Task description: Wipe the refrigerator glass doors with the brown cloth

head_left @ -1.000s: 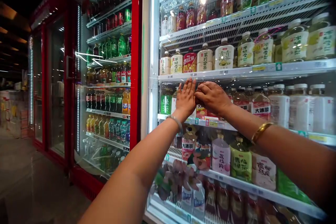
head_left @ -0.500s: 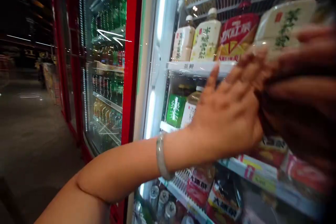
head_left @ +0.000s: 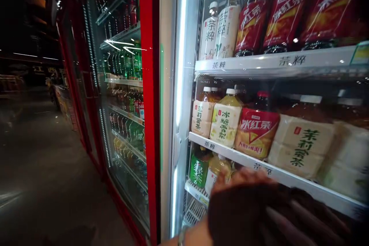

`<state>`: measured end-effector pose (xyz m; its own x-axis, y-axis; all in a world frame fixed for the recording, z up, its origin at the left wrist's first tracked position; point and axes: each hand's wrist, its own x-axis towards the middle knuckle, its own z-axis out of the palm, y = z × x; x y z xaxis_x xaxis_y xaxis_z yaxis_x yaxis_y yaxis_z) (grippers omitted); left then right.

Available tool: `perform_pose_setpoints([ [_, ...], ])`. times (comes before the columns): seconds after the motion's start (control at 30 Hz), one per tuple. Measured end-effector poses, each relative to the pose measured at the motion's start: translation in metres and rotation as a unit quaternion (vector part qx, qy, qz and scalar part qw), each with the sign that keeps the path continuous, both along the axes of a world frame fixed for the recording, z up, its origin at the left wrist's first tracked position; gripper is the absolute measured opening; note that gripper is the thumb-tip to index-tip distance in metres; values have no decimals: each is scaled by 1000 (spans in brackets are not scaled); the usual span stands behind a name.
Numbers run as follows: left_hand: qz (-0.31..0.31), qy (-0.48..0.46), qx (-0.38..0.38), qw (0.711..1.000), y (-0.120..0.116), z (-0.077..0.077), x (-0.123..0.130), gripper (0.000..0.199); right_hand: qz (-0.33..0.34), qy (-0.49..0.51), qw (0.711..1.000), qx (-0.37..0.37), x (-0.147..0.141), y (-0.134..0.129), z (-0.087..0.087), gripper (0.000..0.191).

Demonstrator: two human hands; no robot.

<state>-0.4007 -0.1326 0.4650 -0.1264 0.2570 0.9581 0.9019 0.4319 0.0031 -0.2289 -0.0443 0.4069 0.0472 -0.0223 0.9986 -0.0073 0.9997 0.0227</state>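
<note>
My left hand (head_left: 248, 177) is low in the head view, in front of the drinks cooler's shelves. Only its blurred fingertips and part of the forearm show, with a pale bangle (head_left: 181, 237) at the wrist. A dark brown shape (head_left: 239, 211), too dim to name, covers the rest of that hand. Beside it on the right is my right hand (head_left: 300, 219), dark and smeared, with its fingers hard to make out. Nearest to the hands are a green-labelled tea bottle (head_left: 198, 167) and a pale-labelled bottle (head_left: 216, 173).
The middle shelf (head_left: 230, 153) bears large tea bottles, among them a red-labelled one (head_left: 256, 132). Dark red-labelled bottles (head_left: 250, 19) stand on the shelf above. A red frame (head_left: 151, 103) borders the neighbouring glass-fronted cooler. Floor (head_left: 43, 161) runs along the left.
The view has tilted upward, so the upper shelf shows. Both hands sit lower in view, and my left hand, earlier spread in plain sight, is now mostly covered.
</note>
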Motion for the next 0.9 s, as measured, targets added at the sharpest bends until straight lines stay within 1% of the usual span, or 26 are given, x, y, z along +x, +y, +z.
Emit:
perform_pose_setpoints([
  [0.03, -6, -1, -11, 1000, -8, 15, 3, 70, -7, -56, 998, 33, 3, -8, 29, 70],
  [0.07, -12, 1, -22, 1000, -18, 33, 4, 71, -14, -135, 987, 84, 3, -16, 62, 71],
  [0.1, -20, 6, -32, 999, -28, 54, 3, 73, -27, -183, 974, 131, 0, -24, 97, 70],
  [0.13, -29, 13, -41, 999, -38, 77, 1, 75, -39, -190, 969, 153, -4, -33, 131, 67],
  [0.17, -38, 18, -48, 998, -47, 101, -3, 76, -53, -193, 967, 155, -10, -40, 163, 67],
  [0.2, -46, 21, -53, 997, -54, 123, -7, 77, -67, -189, 969, 146, -15, -46, 189, 69],
  [0.23, -53, 23, -57, 997, -59, 141, -11, 78, -77, -186, 970, 133, -20, -52, 208, 72],
  [0.27, -59, 23, -62, 996, -62, 153, -14, 79, -83, -182, 973, 117, -23, -56, 217, 75],
  [0.3, -63, 23, -68, 995, -65, 158, -16, 80, -87, -176, 975, 101, -25, -59, 217, 78],
  [0.33, -66, 26, -76, 995, -67, 155, -17, 81, -89, -172, 977, 85, -26, -62, 207, 81],
  [0.37, -71, 32, -84, 993, -69, 144, -17, 82, -94, -158, 981, 70, -26, -65, 191, 83],
  [0.4, -73, 40, -90, 992, -71, 128, -16, 83, -99, -158, 981, 50, -27, -68, 169, 85],
  [0.47, -86, 65, -77, 991, -79, 89, -16, 81, -121, -166, 978, 26, -30, -77, 124, 84],
  [0.5, -94, 72, -73, 990, -83, 72, -18, 80, -131, -156, 979, 21, -34, -82, 107, 80],
  [0.53, -103, 75, -75, 989, -87, 61, -21, 78, -136, -152, 979, 17, -38, -86, 98, 76],
  [0.57, -111, 74, -75, 988, -90, 57, -24, 77, -137, -148, 979, 20, -43, -90, 97, 73],
  [0.6, -114, 69, -76, 988, -93, 60, -28, 77, -134, -149, 979, 29, -47, -94, 105, 71],
  [0.63, -114, 58, -80, 989, -94, 71, -33, 77, -127, -153, 979, 38, -51, -96, 121, 70],
  [0.67, -112, 49, -77, 990, -93, 88, -36, 78, -123, -163, 977, 61, -54, -97, 142, 71],
  [0.73, -103, 12, -109, 989, -89, 126, -39, 82, -130, -177, 974, 59, -55, -96, 189, 75],
  [0.77, -103, 3, -120, 987, -86, 142, -38, 81, -141, -178, 973, 52, -52, -94, 208, 76],
  [0.8, -99, -10, -120, 988, -83, 153, -35, 82, -148, -170, 973, 43, -49, -93, 221, 76],
  [0.83, -98, -18, -122, 988, -81, 157, -31, 82, -153, -163, 974, 34, -44, -91, 226, 76],
  [0.87, -100, -22, -121, 987, -80, 154, -26, 83, -151, -158, 975, 25, -38, -91, 224, 76],
  [0.9, -103, -22, -119, 987, -79, 144, -21, 84, -144, -156, 977, 16, -32, -91, 214, 76],
])
